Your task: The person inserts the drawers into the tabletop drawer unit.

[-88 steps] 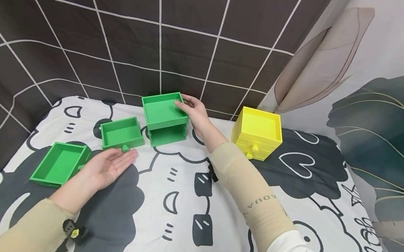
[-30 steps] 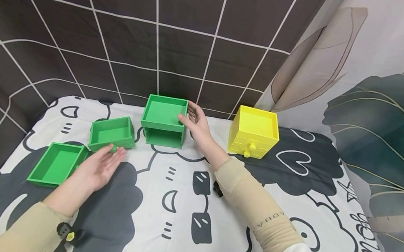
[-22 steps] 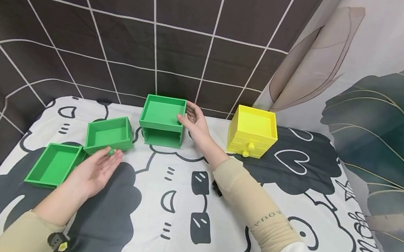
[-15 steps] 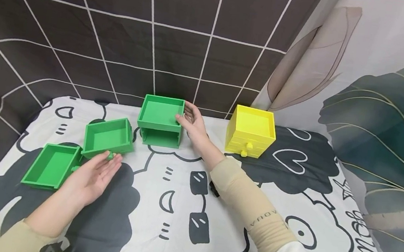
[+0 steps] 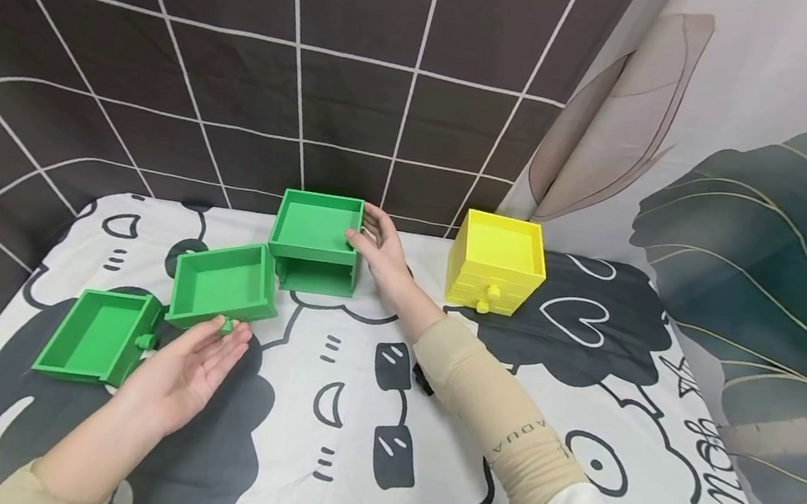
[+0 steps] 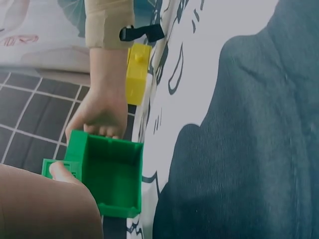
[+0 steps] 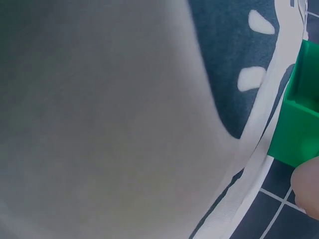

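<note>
My left hand (image 5: 188,368) is palm up and pinches the knob (image 5: 226,325) of a green drawer (image 5: 221,284). This drawer is tilted, its right end close to the green cabinet (image 5: 316,229). The cabinet has a tray top and an open compartment below. My right hand (image 5: 384,254) grips the cabinet's right side, thumb at the top rim and fingers towards the back. In the left wrist view, the cabinet (image 6: 112,174) shows its hollow, with the right hand (image 6: 102,114) beyond. A second green drawer (image 5: 94,336) lies left of the left hand.
A yellow cabinet (image 5: 496,263) with round knobs stands right of the right hand. A black-and-white patterned cloth (image 5: 315,477) covers the surface. A dark gridded curtain (image 5: 227,87) hangs behind, close to the green cabinet.
The left hand has taken the drawer by its knob and tilted it, with its right end now close to the cabinet. The right hand has turned the cabinet to face front.
</note>
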### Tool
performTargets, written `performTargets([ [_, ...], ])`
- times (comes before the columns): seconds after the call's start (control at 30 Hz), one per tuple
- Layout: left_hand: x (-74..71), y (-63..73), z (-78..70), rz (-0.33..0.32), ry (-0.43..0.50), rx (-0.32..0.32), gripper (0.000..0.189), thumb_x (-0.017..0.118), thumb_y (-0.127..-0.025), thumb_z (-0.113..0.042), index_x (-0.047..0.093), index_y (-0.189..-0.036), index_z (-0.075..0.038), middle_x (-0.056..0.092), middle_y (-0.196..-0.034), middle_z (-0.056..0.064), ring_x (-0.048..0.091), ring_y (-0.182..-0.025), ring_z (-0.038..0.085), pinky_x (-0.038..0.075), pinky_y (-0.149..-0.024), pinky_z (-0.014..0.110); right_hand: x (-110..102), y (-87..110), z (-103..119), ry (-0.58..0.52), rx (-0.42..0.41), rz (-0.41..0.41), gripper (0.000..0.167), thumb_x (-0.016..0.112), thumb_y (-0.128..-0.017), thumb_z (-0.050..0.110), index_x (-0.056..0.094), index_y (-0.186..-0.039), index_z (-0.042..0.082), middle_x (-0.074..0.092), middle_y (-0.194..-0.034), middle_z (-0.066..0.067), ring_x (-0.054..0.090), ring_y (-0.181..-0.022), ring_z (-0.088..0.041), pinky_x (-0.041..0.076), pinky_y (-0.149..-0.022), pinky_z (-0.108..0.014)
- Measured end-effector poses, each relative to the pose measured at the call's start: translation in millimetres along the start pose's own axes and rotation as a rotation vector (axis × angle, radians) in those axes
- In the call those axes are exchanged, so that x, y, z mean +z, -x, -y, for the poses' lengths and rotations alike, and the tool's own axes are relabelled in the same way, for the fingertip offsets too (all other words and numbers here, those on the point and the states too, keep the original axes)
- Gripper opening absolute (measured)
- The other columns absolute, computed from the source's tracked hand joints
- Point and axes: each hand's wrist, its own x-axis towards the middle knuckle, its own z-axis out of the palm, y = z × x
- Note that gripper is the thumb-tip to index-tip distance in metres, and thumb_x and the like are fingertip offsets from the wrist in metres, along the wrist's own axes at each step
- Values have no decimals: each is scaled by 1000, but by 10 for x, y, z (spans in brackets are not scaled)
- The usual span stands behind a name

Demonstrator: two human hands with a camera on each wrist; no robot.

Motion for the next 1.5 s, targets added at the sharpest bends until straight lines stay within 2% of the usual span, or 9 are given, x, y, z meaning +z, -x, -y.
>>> performTargets([
  [0.27,39,-9,104,22,-124,19,21,49,-113,-16,67,-102,-14,78,-106,2,78,-101,10,61,-100,21,11,-20,-24,-39,-2,2,64,60,-103,4,34,-162,0,40,-166,-20,37,-158,-33,31,-135,-39],
  [0.6,120,-64,190,-10,-173,-30,21,48,-113,-16,66,-102,-15,77,-105,1,78,-101,9,60,-102,20,20,-15,-14,-33,2,-8,65,60,-103,3,34,-162,1,40,-166,-19,37,-158,-32,32,-134,-39],
  [0.87,187,-179,314,7,-236,-46,20,46,-114,-14,64,-103,-14,75,-104,0,77,-100,8,60,-103,20,11,-28,-29,-41,4,-6,65,61,-102,4,34,-162,1,40,-166,-19,36,-158,-32,31,-134,-39],
  [1.1,285,-274,411,12,-312,-37,9,47,-113,-13,54,-117,-10,73,-106,-1,76,-101,7,59,-106,21,22,-7,-32,-40,8,-9,66,60,-102,4,33,-162,1,39,-166,-19,36,-158,-32,31,-134,-39],
  [1.37,362,-361,444,14,-347,-21,17,48,-113,-15,45,-129,-8,68,-108,-2,75,-100,5,58,-107,21,29,8,-22,-28,9,-12,65,60,-103,6,33,-162,2,39,-166,-18,36,-158,-31,32,-134,-38],
  [1.5,388,-389,448,7,-349,-18,17,49,-113,-15,46,-129,-8,68,-108,-2,75,-99,5,58,-107,20,23,3,-31,-17,10,-12,66,60,-102,7,33,-162,1,39,-166,-18,36,-158,-32,31,-134,-38],
])
